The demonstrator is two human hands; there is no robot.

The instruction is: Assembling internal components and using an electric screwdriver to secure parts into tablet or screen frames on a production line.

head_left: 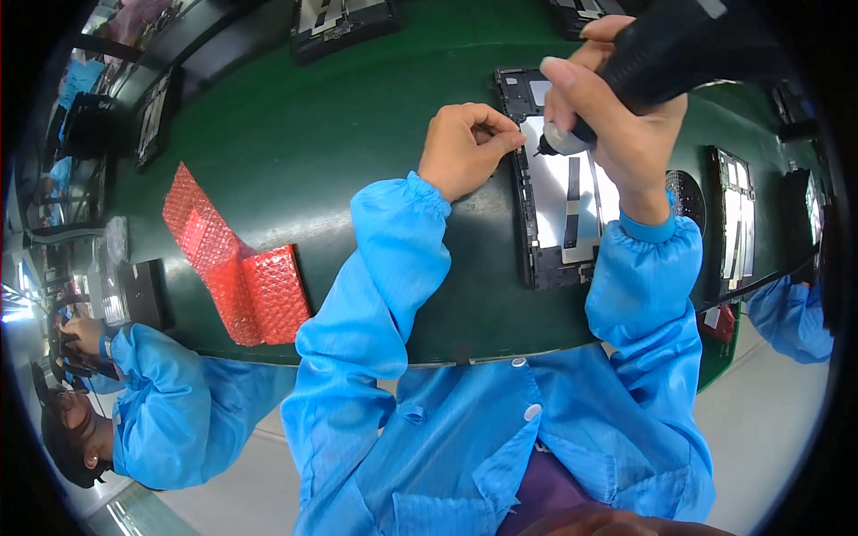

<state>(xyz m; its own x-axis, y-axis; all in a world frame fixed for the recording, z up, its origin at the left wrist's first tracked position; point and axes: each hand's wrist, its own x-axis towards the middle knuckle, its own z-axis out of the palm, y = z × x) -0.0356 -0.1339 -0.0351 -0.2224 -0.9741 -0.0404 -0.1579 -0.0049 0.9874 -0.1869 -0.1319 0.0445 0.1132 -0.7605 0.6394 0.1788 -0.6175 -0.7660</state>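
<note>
An opened tablet (547,201) with a silvery inner plate and black frame lies on the green bench in front of me. My left hand (466,147) rests by its upper left edge, thumb and forefinger pinched together. Whatever is between those fingertips is too small to make out. In my right hand (626,134) is a black electric screwdriver (657,58), gripped from the side with the fingers wrapped round it. Its tip points down and left, over the plate's upper part near my left fingertips. Whether the tip touches the tablet I cannot tell.
Red bubble-wrap pouches (273,290) lie on the green bench (357,116) to the left. Other opened tablets stand around: one at the far edge (344,27), one at right (735,214). A co-worker (170,402) in blue sits at the left.
</note>
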